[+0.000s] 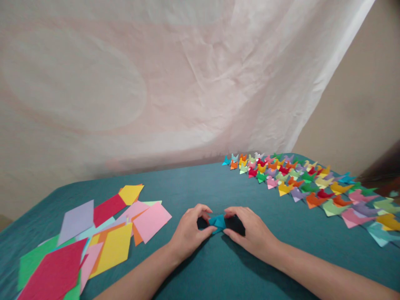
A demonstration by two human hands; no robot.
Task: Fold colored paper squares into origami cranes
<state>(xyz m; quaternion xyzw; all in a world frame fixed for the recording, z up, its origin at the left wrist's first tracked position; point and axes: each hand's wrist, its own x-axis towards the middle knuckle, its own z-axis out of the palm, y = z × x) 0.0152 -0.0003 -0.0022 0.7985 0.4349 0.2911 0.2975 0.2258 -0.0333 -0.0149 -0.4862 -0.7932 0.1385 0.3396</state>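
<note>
- Bare left forearm (140, 271) and bare right forearm (325, 268) reach in from the near edge; resting them lightly would steady the fingers.
- Between the hands, over the middle of the dark teal cloth-covered surface (187, 183), is a small bright blue piece of folded paper (218, 223); whether it touches the cloth cannot be told.
- Left hand (189, 230): a narrow grip, thumb and fingers pinching the paper's left end.
- Right hand (254, 233): a matching narrow pinch at the right end.
- Folding well here likely calls for light, even pressure: align the edges first, then press each crease firmly with a thumb.
- Pulling the ends apart could skew or tear the layers.
- Loose flat sheets of coloured paper (109, 250) lie left, near the left forearm, so that elbow should stay tucked in.
- Small multicoloured folded-paper birds (285, 189) stand in rows far right; avoid sweeping the right arm outward.
</note>
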